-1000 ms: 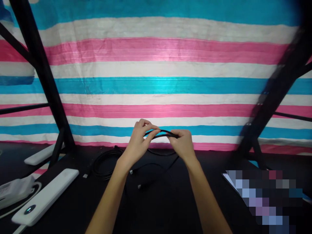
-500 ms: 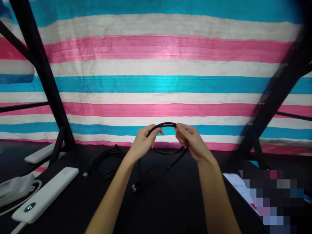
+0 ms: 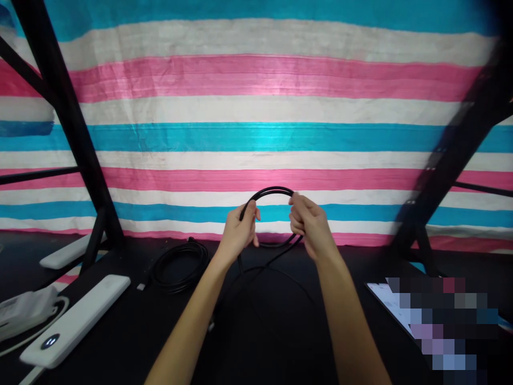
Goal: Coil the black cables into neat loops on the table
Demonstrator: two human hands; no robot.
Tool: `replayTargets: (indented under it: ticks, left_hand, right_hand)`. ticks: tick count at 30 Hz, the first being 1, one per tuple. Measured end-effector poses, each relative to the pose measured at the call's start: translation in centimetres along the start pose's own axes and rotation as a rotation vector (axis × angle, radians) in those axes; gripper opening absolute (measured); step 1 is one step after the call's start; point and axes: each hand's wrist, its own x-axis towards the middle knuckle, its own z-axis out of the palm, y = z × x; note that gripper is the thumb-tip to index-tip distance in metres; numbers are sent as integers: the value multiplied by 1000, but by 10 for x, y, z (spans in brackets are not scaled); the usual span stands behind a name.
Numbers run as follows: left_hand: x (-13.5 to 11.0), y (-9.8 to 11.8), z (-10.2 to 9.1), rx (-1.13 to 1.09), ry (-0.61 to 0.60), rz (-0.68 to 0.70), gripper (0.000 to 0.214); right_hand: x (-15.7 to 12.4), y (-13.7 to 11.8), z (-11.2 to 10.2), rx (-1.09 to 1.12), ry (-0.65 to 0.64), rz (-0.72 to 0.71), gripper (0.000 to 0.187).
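A black cable [image 3: 274, 190] is bent into loops between my two hands, held above the black table. My left hand [image 3: 239, 227] pinches the left side of the loops between thumb and fingers. On the other side my right hand [image 3: 311, 222] is closed round the strands. Loose lengths of the cable hang below and trail over the table. Its connector [image 3: 211, 324] lies beside my left forearm, partly hidden and dim. Left of my left hand rests a second black cable [image 3: 180, 266], coiled, with a metal-tipped plug [image 3: 141, 287].
A white power strip-like bar with a round display [image 3: 76, 321] lies at left, near a white adapter [image 3: 28, 310] with its cord. Another white bar [image 3: 68, 251] is behind. A phone [image 3: 388, 305], partly blurred out, lies right. Black frame posts [image 3: 76, 133] flank a striped sheet [image 3: 272, 139].
Both hands have risen slightly with the looped cable, and its top arc stands higher. The connector on the table has shifted down and left. The coiled cable stays put.
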Motion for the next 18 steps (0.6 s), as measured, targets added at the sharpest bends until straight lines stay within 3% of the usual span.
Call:
replayTargets:
  ticks: [2, 4, 8, 12, 14, 18]
  left_hand:
    - [-1, 1, -2, 97, 46, 21, 41]
    - [-4, 3, -1, 165, 21, 49, 39]
    - [-7, 8, 0, 75, -135, 64, 40]
    - [-3, -2, -8, -163, -331, -138, 78]
    - [0, -17, -10, -71, -399, -209, 78]
    - [-3, -60, 1, 351, -583, -247, 57]
  right_hand:
    - [-5, -8, -5, -165, -186, -12, 34]
    - [-11, -17, -9, -248, -222, -10, 34]
    - [-11, -22, -17, -194, -38, 21, 38]
    - [-2, -18, -31, 11, 220, 18, 38]
    - [1, -18, -34, 94, 273, -19, 39]
    - [0, -20, -27, 161, 336, -178, 41]
